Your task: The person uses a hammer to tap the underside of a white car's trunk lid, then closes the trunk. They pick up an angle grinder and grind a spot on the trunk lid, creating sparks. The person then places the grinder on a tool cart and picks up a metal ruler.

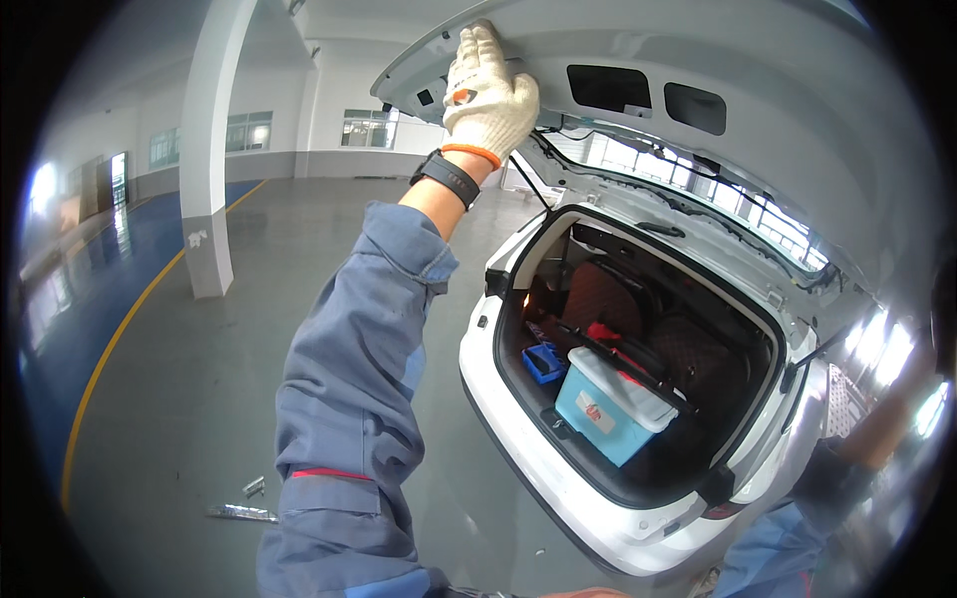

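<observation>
My left hand (490, 98), in a cream knit glove with an orange cuff, reaches up to the raised tailgate (743, 60) of a white car. Its fingers are stretched out flat and close together against the inner panel near the gate's edge, gripping nothing. A black watch band (446, 178) circles that wrist. My right forearm (890, 424) rises along the right rim, and its hand is lost beyond the dark edge of the view. Below the tailgate the boot stands open, with a light blue storage box (606, 417) with a whitish lid inside.
A small blue tray (543, 364) lies beside the box, with dark seats (603, 296) behind. A white and grey pillar (209, 149) stands at the left on the grey floor (159, 399). Silvery scraps (242, 513) lie at the lower left. A support strut (531, 182) holds near the tailgate's left side.
</observation>
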`<state>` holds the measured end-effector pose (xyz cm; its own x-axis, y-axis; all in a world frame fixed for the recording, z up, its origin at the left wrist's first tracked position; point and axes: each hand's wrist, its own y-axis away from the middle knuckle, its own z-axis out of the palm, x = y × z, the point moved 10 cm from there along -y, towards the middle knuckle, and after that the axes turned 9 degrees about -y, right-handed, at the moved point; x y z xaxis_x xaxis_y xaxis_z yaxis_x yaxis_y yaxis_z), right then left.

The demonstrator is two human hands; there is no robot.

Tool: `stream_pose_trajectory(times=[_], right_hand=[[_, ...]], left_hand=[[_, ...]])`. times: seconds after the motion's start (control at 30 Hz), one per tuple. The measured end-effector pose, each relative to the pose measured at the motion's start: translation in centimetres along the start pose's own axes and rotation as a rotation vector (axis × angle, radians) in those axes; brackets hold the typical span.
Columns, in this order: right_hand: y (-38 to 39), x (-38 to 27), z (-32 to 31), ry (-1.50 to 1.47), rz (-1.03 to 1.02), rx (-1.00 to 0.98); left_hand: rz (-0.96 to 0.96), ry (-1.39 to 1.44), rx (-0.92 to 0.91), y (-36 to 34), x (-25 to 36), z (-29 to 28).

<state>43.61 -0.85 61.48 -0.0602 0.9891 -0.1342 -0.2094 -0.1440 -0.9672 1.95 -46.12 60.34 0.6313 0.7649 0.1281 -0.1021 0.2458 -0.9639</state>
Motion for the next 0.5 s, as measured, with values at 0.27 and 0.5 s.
stream_pose_trajectory(times=[0.27,0.5], right_hand=[[-0.7,1.1,-0.2,0.016,0.002,-0.018],[-0.3,1.4,-0.6,0.020,0.002,-0.016]], left_hand=[[0.178,0.084,0.309,1.5,12.2,-5.5],[0.810,0.476,0.176,5.4,21.7,-10.2]])
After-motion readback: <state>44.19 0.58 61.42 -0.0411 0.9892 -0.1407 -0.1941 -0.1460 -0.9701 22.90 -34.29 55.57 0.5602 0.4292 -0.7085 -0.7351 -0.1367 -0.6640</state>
